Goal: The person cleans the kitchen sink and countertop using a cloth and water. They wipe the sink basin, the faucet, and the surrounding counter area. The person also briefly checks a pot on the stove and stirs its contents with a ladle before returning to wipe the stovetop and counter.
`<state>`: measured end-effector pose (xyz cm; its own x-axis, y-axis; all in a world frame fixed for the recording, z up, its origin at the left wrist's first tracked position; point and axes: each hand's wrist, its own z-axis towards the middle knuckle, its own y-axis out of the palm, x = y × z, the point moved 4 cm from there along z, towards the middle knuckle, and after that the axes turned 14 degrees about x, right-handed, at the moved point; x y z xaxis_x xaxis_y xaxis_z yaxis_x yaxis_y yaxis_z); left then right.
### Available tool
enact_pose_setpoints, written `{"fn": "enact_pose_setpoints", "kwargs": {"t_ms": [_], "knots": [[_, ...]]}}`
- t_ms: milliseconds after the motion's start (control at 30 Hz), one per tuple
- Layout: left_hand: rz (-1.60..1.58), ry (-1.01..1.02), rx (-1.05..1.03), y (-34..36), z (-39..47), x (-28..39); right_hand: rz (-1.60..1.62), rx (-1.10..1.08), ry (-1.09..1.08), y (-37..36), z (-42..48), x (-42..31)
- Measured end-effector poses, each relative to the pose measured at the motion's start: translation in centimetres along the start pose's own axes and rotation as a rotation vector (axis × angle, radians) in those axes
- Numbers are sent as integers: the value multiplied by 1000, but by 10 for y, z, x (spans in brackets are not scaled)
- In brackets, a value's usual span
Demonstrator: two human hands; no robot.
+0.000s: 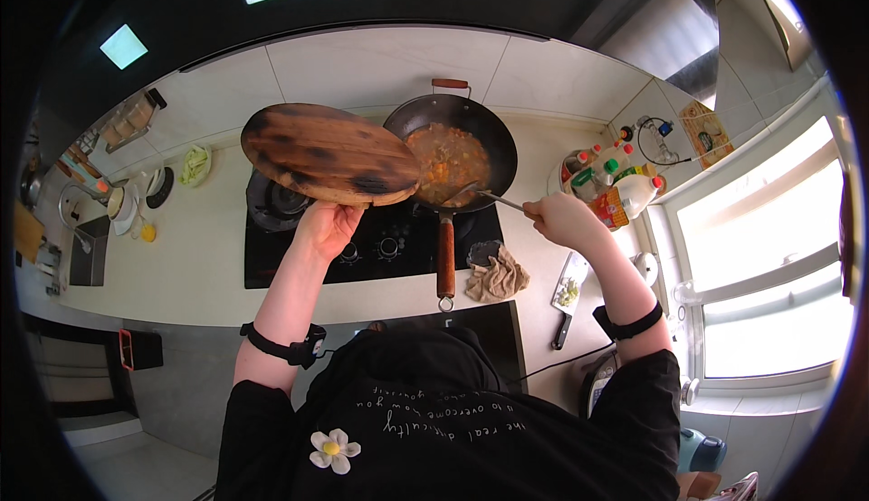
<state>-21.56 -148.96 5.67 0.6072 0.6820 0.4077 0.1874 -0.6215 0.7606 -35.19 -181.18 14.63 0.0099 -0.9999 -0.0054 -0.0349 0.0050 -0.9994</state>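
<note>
My left hand (333, 226) grips the near edge of a round wooden wok lid (329, 151), marked with dark scorched patches. It is held up over the left burner, tilted, and overlaps the wok's left rim. My right hand (565, 219) is closed around the handle of a metal spatula (504, 201), whose blade dips into the food at the wok's near side. The dark wok (501, 155) stands on the stove with its wooden handle (445, 260) towards me. An orange-brown stew (451, 161) with chopped pieces and liquid fills its bottom.
A crumpled tan cloth (499, 277) lies beside the black gas hob (421, 256). Right of it is a cleaver (569, 294) with chopped greens on its blade. Several sauce bottles (604, 175) crowd the right corner. At the left are a bowl of cut greens (195, 163) and a sink (88, 256).
</note>
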Motion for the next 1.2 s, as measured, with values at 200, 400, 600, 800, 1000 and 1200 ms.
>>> {"fn": "enact_pose_setpoints", "kwargs": {"t_ms": [200,400,600,800,1000,1200], "knots": [[-9,2,10,-3,4,0,-56,-61,-49,-1,12,-8],[1,-1,30,-1,2,1,-28,-58,-87,4,30,-1],[-6,14,38,1,0,2,357,-233,150,4,34,21],[59,32,27,-7,2,8,288,-82,175,-38,3,33],[61,37,12,-4,3,6,33,-12,101,-15,-4,33],[12,-10,53,-4,3,4,191,145,144,29,15,9]]}}
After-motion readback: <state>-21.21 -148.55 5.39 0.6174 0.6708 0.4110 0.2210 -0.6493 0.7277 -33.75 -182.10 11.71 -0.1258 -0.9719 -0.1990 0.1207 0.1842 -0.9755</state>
